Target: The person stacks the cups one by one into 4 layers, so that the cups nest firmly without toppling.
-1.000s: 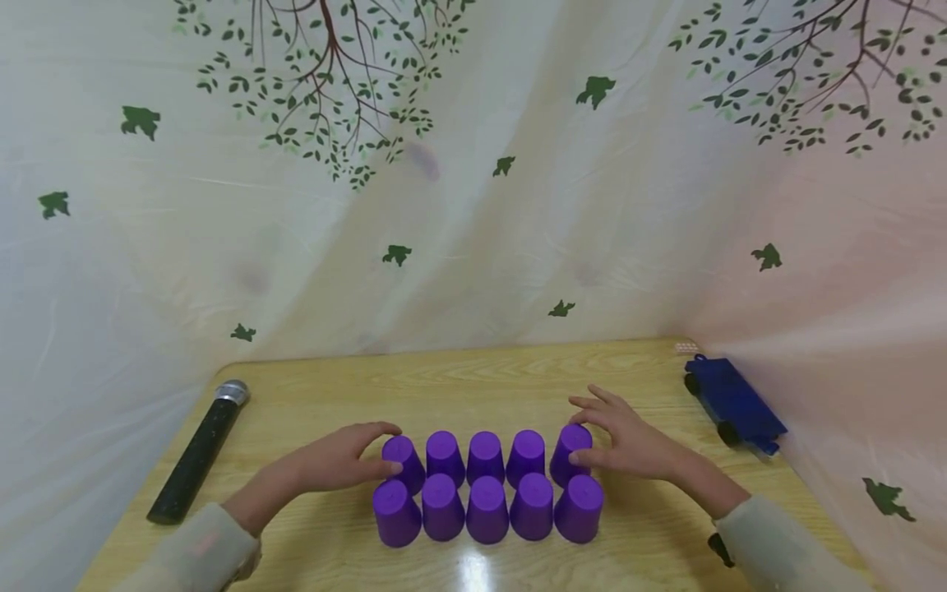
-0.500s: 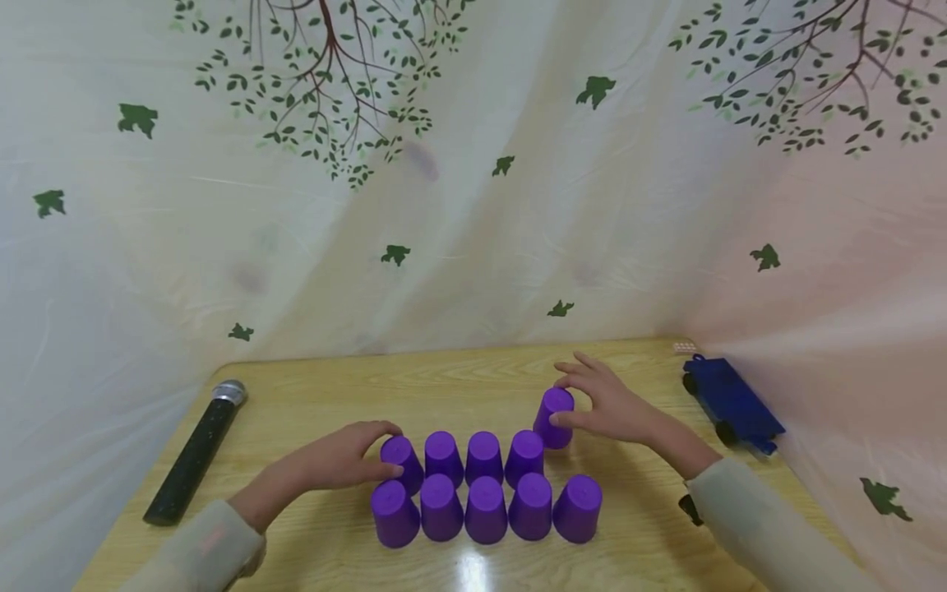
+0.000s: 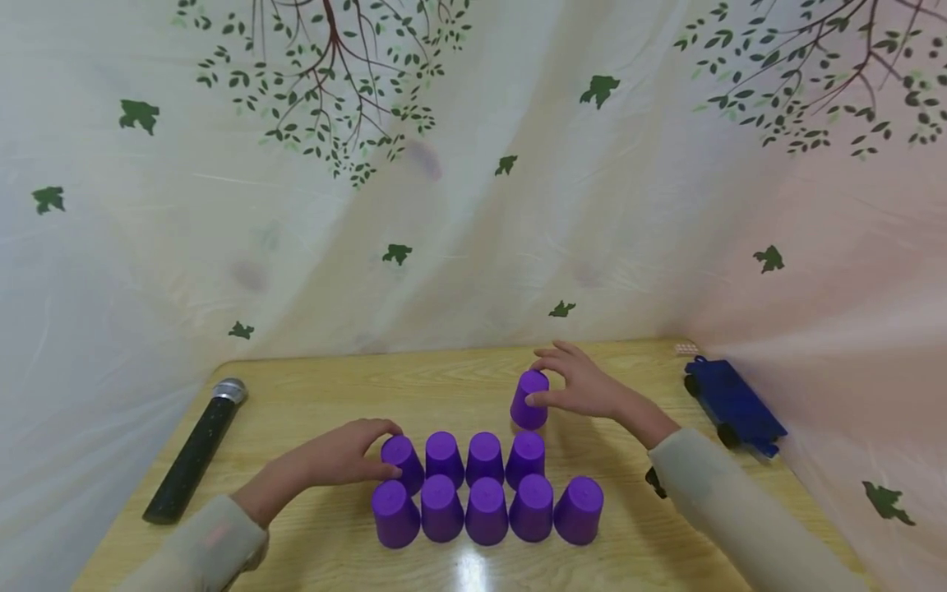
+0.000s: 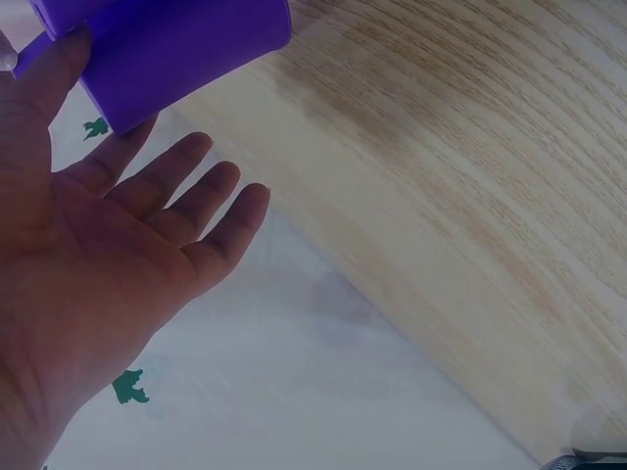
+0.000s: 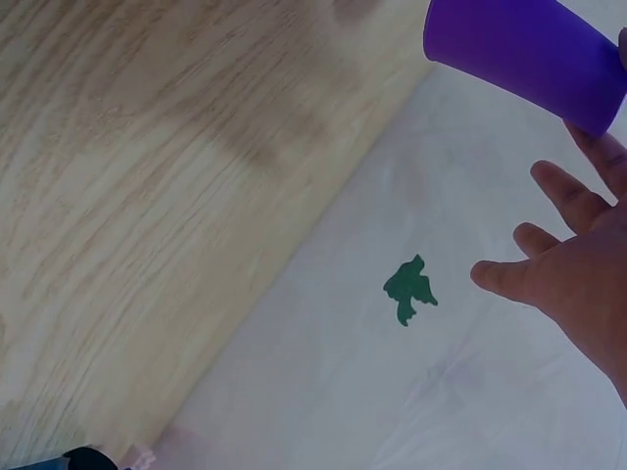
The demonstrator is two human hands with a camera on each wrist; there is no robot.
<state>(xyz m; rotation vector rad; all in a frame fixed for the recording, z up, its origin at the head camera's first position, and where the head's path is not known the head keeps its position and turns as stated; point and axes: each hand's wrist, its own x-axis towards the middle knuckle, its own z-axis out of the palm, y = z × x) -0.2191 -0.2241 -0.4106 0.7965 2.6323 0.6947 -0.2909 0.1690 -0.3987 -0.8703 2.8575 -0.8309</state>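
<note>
My right hand (image 3: 580, 386) pinches a purple cup (image 3: 528, 401) between thumb and index finger, behind the back row of cups. In the right wrist view that upside-down cup (image 5: 529, 59) has its narrow end by my fingers, and the other fingers spread free. At the left end of the back row, my left hand (image 3: 351, 455) pinches another upside-down cup (image 3: 403, 462) near its base; the left wrist view shows this cup (image 4: 191, 59) against thumb and index finger. Three more cups (image 3: 484, 458) continue the back row. Several cups (image 3: 487, 510) form the front row.
A black microphone (image 3: 196, 452) with a silver head lies on the wooden table (image 3: 333, 382) at left. A dark blue toy vehicle (image 3: 732, 403) sits near the right edge. Behind the table hangs a pale curtain (image 3: 473, 205) printed with leaves and branches.
My right hand has lifted the cup from the back row's right end and carried it back and leftward, behind the row. The left hand stays at its cup.
</note>
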